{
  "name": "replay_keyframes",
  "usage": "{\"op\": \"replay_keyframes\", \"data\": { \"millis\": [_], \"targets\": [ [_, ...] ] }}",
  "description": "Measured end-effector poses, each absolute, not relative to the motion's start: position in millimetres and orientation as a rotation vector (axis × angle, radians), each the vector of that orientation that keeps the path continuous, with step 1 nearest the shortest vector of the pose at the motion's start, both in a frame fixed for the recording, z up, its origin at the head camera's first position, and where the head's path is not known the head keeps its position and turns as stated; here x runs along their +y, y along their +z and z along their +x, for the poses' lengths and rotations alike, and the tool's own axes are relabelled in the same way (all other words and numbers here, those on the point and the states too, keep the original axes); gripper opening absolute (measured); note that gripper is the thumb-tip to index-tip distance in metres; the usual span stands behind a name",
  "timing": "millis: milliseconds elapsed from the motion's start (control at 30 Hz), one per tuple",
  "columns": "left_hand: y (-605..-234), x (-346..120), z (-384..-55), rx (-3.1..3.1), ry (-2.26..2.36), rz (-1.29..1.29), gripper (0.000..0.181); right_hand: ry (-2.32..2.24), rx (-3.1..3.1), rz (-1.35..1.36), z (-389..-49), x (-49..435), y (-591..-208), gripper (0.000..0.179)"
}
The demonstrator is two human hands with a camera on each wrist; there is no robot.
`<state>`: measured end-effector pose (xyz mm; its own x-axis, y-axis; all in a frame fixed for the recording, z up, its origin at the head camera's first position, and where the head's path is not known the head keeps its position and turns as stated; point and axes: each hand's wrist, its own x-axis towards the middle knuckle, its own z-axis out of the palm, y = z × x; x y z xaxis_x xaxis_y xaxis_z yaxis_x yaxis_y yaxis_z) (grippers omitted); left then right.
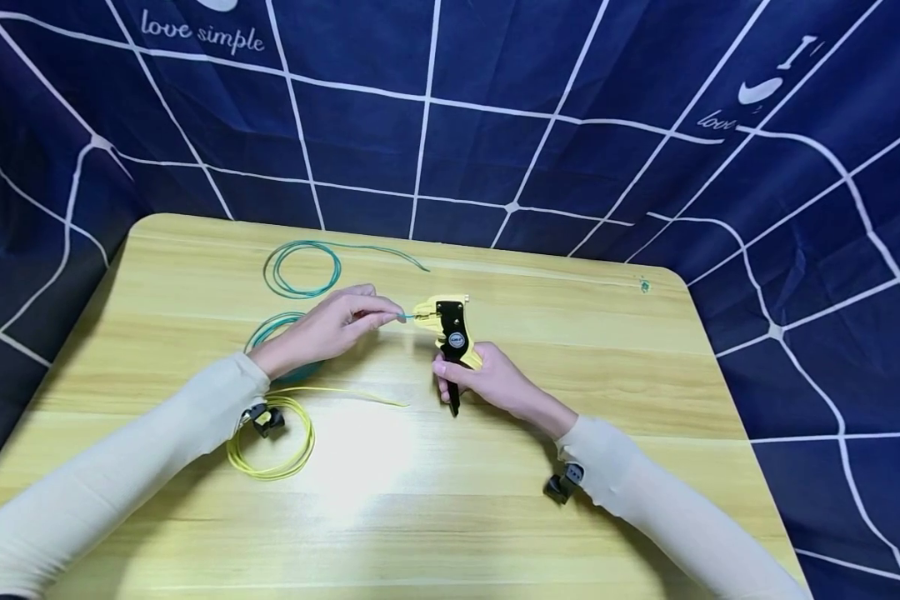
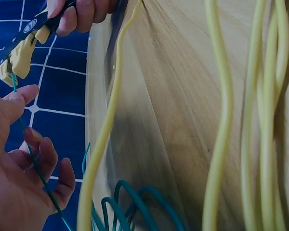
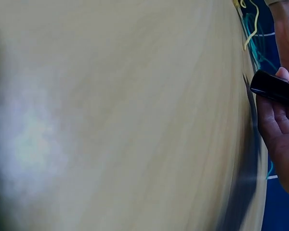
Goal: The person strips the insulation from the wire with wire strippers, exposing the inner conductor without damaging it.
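Note:
In the head view my right hand (image 1: pixel 487 379) grips a yellow and black wire stripper (image 1: pixel 456 329) by its handles, its nose turned left. Between thumb and forefinger, my left hand (image 1: pixel 337 321) pinches a green wire (image 2: pixel 33 161), whose end enters the stripper's jaws. The left wrist view shows that wire running back across the palm, with the other fingers loosely bent. Under the left forearm lies a coil of green wire (image 1: pixel 270 327), partly hidden. The right wrist view catches a black handle (image 3: pixel 274 88) in the right hand's fingers.
A second green wire coil (image 1: pixel 300 269) lies farther back, its loose end pointing right. Nearer the front is a yellow wire coil (image 1: pixel 270 471), partly beneath the left wrist camera. Small green scraps (image 1: pixel 644 285) lie at the table's far right corner. A dark blue curtain (image 1: pixel 465 125) surrounds the wooden table (image 1: pixel 570 333).

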<state>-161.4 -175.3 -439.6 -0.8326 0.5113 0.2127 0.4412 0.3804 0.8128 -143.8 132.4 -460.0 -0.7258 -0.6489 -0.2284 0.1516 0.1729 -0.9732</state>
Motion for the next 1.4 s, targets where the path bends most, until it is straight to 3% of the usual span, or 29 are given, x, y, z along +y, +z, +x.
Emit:
{"op": "replay_keyframes", "data": {
  "millis": [733, 1400],
  "targets": [
    [-439.6, -171.0, -160.3, 2.576, 1.435, 0.919, 0.026, -1.577, 1.905, -0.552, -142.1, 123.5, -462.3, 0.026],
    [-440.3, -171.6, -156.4, 2.595, 1.414, 0.858, 0.026, -1.632, 1.922, -0.479, -138.9, 118.5, -470.8, 0.033]
  ]
}}
